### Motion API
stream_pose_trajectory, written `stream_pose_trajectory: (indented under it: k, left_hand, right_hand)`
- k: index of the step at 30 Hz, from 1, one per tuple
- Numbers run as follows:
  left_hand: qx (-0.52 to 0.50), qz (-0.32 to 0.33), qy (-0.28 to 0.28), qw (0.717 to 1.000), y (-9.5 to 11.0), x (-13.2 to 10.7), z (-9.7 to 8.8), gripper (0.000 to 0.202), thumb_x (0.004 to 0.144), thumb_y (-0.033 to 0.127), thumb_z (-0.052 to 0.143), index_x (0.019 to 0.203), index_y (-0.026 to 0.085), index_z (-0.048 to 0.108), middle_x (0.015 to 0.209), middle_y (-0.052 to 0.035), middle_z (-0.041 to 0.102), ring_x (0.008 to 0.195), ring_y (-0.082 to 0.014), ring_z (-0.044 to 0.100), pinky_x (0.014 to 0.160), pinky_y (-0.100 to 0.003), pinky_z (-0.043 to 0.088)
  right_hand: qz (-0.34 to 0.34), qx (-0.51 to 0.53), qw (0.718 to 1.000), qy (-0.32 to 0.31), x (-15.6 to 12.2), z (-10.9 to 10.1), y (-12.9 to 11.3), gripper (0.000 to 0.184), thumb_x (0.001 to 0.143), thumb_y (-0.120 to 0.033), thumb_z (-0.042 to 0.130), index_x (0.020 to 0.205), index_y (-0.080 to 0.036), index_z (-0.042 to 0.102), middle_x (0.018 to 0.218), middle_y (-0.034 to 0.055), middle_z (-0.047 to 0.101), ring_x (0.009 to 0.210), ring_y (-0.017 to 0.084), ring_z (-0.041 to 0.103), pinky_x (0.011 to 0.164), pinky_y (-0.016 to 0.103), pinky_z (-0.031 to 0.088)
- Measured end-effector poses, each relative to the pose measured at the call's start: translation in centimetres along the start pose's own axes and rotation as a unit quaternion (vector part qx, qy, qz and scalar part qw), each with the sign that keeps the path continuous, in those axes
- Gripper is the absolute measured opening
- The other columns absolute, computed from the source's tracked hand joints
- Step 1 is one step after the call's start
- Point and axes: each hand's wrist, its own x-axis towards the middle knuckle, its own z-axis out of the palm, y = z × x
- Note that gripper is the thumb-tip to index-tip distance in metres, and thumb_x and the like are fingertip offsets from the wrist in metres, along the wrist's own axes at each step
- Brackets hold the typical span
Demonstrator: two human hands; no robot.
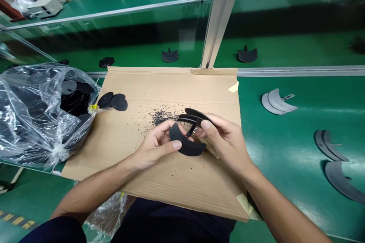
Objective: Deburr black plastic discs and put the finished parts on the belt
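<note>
**Thin black moulded part held over the cardboard**

We held a black plastic part [186,140] between both hands above the cardboard sheet [137,152], just toward five o'clock of the sheet's middle. Our left hand [158,144] gripped its lower curved half, thumb laid across the face and fingers [168,124] curled behind. Our right hand [225,138] had its fingers [205,124] pinched on the upper crescent pieces and the thin stem joining them.

We judged the part light and stiff, a thin moulding with a smooth, rather slick face. The narrow stem looked the weakest spot, likely to snap under twisting, so the broad curved rims seemed the safer places to grip.

Black crumbs [162,115] lay scattered at eleven o'clock from our hands. Two round black discs [112,101] lay at ten o'clock, beside a clear plastic bag [34,121] full of dark parts. At three o'clock, on the green worktop [285,148], lay grey crescent pieces [276,101], well apart from us.
</note>
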Motion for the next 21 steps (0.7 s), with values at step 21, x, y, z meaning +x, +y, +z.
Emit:
stream_pose_trajectory:
  k: [21]
  left_hand:
    - [0.141,0.047,0.048,0.988,0.0,0.03,-0.13,0.021,0.083,0.031,0.076,0.096,0.018,0.065,0.088,-0.0022,0.062,0.074,-0.0108,0.055,0.063,-0.02,0.043]
  right_hand:
    - [-0.02,0.026,0.999,-0.024,0.0,-0.41,-0.45,0.036,0.095,-0.055,0.065,0.119,-0.03,0.074,0.116,0.0065,0.07,0.106,0.025,0.065,0.096,0.042,0.055]
